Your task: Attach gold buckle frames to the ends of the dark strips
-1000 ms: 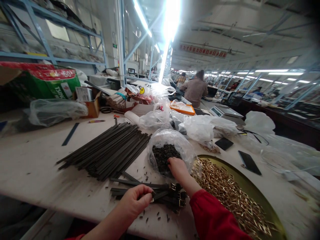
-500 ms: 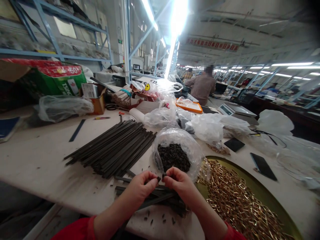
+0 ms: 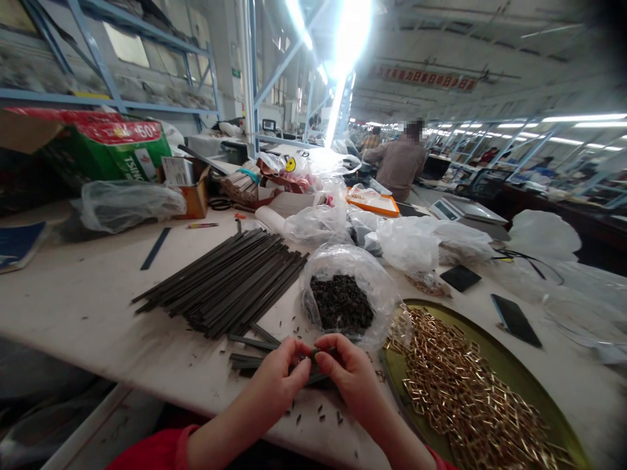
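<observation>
Pinch of left hand [image 3: 281,373] meets pinch of right hand [image 3: 347,367] on a small dark piece [image 3: 313,354], near side of clear bag [image 3: 385,287]; I'd advise light, level pressure.

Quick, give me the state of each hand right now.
Left hand: closed in a pinch; what it grips is too small to tell.
Right hand: closed, finger and thumb pinching a small dark piece.
</observation>
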A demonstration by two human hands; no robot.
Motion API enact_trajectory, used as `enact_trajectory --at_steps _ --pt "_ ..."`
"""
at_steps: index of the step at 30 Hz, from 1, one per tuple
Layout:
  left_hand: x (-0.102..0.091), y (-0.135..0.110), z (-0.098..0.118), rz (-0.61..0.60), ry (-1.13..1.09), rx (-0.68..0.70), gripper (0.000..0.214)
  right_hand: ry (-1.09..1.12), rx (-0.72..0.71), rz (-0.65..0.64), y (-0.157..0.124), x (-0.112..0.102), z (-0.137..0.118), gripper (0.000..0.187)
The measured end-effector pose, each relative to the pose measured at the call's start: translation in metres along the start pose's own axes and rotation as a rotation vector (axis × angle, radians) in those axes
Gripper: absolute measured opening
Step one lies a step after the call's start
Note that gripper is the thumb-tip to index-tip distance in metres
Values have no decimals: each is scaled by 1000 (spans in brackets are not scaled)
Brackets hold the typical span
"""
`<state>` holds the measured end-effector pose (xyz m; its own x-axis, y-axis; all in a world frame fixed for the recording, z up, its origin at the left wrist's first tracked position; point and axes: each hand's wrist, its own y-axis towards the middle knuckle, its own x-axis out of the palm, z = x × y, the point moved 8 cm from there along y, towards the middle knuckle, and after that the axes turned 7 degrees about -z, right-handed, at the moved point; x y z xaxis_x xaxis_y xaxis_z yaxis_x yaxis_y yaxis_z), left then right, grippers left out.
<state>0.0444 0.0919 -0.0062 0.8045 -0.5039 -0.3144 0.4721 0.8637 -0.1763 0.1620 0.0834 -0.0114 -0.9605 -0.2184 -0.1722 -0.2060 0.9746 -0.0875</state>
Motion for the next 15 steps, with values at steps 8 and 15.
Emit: enact_trajectory --at_steps 8,15 --pt "6 -17 4 -16 -101 48 26 61 -16 119 -5 4 7 26" --pt "12 -23 6 -45 -94 74 33 -79 -64 180 -13 7 -3 25"
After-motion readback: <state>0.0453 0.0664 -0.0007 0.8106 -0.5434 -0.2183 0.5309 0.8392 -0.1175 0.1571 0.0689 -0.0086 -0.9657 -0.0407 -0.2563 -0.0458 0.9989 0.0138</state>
